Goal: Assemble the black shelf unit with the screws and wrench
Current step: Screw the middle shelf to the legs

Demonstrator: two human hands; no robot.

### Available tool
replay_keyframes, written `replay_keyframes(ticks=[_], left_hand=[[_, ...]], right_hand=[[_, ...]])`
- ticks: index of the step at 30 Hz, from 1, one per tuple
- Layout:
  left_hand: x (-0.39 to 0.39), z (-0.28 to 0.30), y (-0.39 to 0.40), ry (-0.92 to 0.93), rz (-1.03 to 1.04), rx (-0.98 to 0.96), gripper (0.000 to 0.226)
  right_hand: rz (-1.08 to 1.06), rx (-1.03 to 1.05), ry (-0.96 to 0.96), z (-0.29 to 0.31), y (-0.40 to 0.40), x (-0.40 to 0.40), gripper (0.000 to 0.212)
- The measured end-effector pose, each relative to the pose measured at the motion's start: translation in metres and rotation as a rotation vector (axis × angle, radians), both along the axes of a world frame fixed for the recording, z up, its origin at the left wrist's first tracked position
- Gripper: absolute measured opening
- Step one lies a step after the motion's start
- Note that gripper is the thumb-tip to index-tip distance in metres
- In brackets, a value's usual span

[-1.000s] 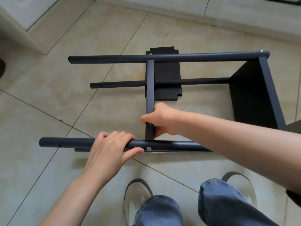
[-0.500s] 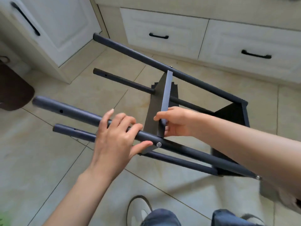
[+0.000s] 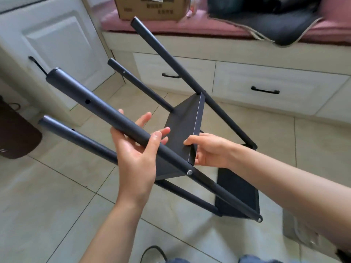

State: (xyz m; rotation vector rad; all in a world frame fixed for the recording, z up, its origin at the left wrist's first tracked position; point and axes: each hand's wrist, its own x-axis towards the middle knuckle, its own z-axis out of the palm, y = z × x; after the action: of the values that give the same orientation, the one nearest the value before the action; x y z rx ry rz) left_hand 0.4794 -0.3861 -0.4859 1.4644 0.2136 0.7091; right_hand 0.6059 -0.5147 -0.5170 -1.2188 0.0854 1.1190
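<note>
The black shelf unit point(image 3: 182, 128) is lifted off the floor and tilted, its several round legs pointing up and to the left. A middle shelf panel and a lower panel point(image 3: 237, 194) sit between the legs, with silver screws point(image 3: 189, 172) showing in the near leg. My left hand point(image 3: 136, 149) lies palm up under the near leg point(image 3: 106, 114), thumb over it and fingers spread. My right hand point(image 3: 209, 150) grips the near edge of the middle panel. No wrench is in view.
White cabinets with black handles point(image 3: 265, 90) stand close behind and to the left. A window seat with a pink cushion point(image 3: 190, 25) carries a cardboard box point(image 3: 152, 7) and dark cloth. A brown bag point(image 3: 13, 133) rests at the left. The floor is beige tile.
The unit has been raised from lying flat on the floor and tipped upward. My left hand turned from gripping over the near leg to cradling it from below.
</note>
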Motion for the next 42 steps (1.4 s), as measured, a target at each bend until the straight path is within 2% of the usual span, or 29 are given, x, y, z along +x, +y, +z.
replay_keyframes(ticks=[4,8,11,13,15,18,20,23,27,30,33,36,39,42], left_hand=[[0.005,0.003,-0.007,-0.026,-0.096,0.029,0.056],[0.009,0.012,-0.024,-0.049,-0.174,0.083,0.057],[0.014,0.018,-0.039,-0.054,-0.201,0.114,0.056],[0.016,0.022,-0.050,-0.040,-0.223,0.151,0.056],[0.017,0.025,-0.062,-0.034,-0.245,0.188,0.057],[0.014,0.031,-0.081,0.005,-0.227,0.240,0.057],[0.012,0.034,-0.089,0.018,-0.125,0.357,0.053],[0.008,0.038,-0.102,0.023,-0.034,0.513,0.048],[0.002,0.043,-0.110,0.103,-0.043,0.493,0.046],[-0.012,0.046,-0.098,0.140,-0.095,0.646,0.035],[-0.020,0.047,-0.088,0.133,-0.138,0.793,0.034],[-0.024,0.050,-0.079,0.081,-0.010,0.845,0.027],[-0.029,0.047,-0.060,0.027,0.253,0.890,0.024],[-0.030,0.040,-0.034,0.017,0.530,0.933,0.040]], right_hand=[[0.005,-0.007,-0.025,0.001,-0.016,0.002,0.045],[-0.026,-0.079,-0.112,0.011,-0.035,-0.001,0.035],[-0.022,-0.303,-0.354,0.025,-0.056,-0.009,0.038],[-0.037,-0.499,-0.602,0.036,-0.076,-0.018,0.042],[-0.061,-0.582,-0.840,0.053,-0.095,-0.029,0.040],[-0.045,-0.437,-0.967,0.083,-0.117,-0.052,0.041],[-0.036,-0.315,-0.982,0.103,-0.125,-0.065,0.042],[-0.073,-0.212,-1.112,0.133,-0.123,-0.076,0.046],[-0.075,-0.221,-1.273,0.154,-0.104,-0.082,0.040],[-0.083,-0.261,-1.298,0.156,-0.090,-0.082,0.037],[-0.080,-0.344,-1.339,0.158,-0.080,-0.078,0.030],[-0.093,-0.359,-1.350,0.158,-0.076,-0.076,0.018],[-0.088,-0.352,-1.340,0.155,-0.078,-0.075,0.017],[-0.088,-0.342,-1.310,0.151,-0.081,-0.075,0.020]])
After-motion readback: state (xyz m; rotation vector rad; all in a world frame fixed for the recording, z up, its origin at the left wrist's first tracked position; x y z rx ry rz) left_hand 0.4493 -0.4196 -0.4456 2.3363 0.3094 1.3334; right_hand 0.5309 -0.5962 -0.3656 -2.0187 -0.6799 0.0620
